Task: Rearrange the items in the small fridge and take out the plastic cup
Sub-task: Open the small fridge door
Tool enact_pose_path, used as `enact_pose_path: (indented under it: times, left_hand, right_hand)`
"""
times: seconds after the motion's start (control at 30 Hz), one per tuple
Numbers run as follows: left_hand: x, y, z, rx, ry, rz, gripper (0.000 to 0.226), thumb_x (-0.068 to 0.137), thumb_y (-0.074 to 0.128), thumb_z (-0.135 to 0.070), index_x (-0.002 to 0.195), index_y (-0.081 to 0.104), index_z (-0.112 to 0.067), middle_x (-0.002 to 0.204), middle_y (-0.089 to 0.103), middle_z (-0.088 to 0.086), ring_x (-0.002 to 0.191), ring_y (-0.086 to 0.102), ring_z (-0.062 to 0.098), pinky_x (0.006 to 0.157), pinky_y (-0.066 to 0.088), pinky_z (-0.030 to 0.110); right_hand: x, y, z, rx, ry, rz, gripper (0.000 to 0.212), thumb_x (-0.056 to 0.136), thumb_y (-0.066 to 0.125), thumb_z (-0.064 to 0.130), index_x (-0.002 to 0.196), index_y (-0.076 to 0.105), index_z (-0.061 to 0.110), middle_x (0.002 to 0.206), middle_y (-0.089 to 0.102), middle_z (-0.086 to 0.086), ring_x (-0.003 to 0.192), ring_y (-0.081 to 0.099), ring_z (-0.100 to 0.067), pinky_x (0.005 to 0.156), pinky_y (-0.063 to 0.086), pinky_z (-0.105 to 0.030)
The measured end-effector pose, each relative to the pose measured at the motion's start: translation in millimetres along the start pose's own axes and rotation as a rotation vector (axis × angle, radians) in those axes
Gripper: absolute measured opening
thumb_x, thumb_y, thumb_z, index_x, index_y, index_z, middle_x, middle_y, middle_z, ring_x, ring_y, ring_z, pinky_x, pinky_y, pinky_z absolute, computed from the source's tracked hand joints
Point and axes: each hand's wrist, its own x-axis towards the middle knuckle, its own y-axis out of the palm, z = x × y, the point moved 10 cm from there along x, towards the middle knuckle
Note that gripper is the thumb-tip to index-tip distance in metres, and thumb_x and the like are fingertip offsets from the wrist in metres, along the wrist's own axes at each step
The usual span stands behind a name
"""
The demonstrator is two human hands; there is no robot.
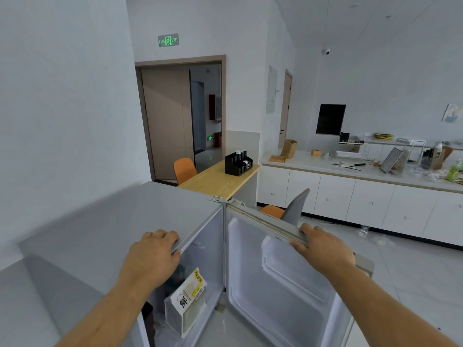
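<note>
The small grey fridge stands below me with its door swung open to the right. My left hand rests on the front edge of the fridge top, fingers curled over it. My right hand grips the top edge of the open door. Inside, a white carton with a yellow label stands upright, and a dark item sits behind it, partly hidden by my left arm. I cannot make out a plastic cup.
A wooden table with a black organiser stands behind the fridge, with orange chairs around it. White counter cabinets run along the right. A clear bottle lies on the tiled floor.
</note>
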Motion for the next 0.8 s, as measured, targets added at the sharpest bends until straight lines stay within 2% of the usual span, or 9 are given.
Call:
enact_pose_path:
  times: [0.17,0.4,0.53,0.6,0.7,0.8]
  left_hand:
    - [1,-1,0,0.015,-0.017,0.001,0.024,0.095,0.048,-0.044,0.115,0.056,-0.033,0.103,0.062,-0.01,0.087,0.05,0.014,0.068,0.049,0.031]
    - [1,-2,-4,0.044,-0.001,0.019,0.024,0.097,0.047,-0.043,0.115,0.054,-0.03,0.099,0.058,-0.009,0.085,0.049,0.012,0.066,0.046,0.027]
    - [-3,0,-16,0.117,0.057,0.053,0.028,0.098,0.045,-0.039,0.119,0.057,-0.025,0.106,0.062,-0.006,0.09,0.053,0.013,0.068,0.049,0.026]
    - [-10,3,-21,0.138,0.081,0.072,0.033,0.097,0.047,-0.039,0.125,0.057,-0.024,0.114,0.064,-0.004,0.096,0.056,0.016,0.072,0.053,0.03]
    - [-32,2,-35,0.111,0.037,0.073,0.046,0.094,0.053,-0.043,0.136,0.055,-0.024,0.132,0.062,-0.002,0.11,0.059,0.019,0.086,0.056,0.035]
    - [-38,10,-37,0.117,0.029,0.081,0.058,0.088,0.059,-0.049,0.142,0.053,-0.027,0.153,0.049,0.005,0.136,0.05,0.027,0.11,0.045,0.044]
  right_hand:
    - [14,1,-14,0.007,-0.02,0.035,0.039,0.096,0.044,0.069,0.12,0.046,0.038,0.096,0.057,0.008,0.082,0.059,-0.014,0.069,0.056,-0.038]
    - [8,2,-9,-0.021,-0.028,-0.009,0.041,0.097,0.039,0.07,0.119,0.047,0.036,0.097,0.054,0.008,0.08,0.058,-0.014,0.06,0.049,-0.033]
    - [1,-3,-3,0.027,-0.081,-0.046,0.039,0.1,0.037,0.058,0.128,0.048,0.033,0.111,0.056,0.008,0.094,0.055,-0.014,0.068,0.05,-0.033]
    - [-4,-5,0,0.098,-0.112,-0.083,0.039,0.1,0.037,0.05,0.132,0.049,0.031,0.115,0.055,0.008,0.098,0.053,-0.014,0.073,0.052,-0.034]
    - [-19,-11,-5,0.156,-0.21,-0.093,0.045,0.099,0.04,0.049,0.14,0.047,0.03,0.126,0.054,0.008,0.107,0.052,-0.014,0.081,0.052,-0.033]
    - [-25,-10,10,0.17,-0.287,-0.109,0.05,0.097,0.041,0.053,0.142,0.048,0.031,0.133,0.055,0.011,0.116,0.049,-0.013,0.089,0.051,-0.031]
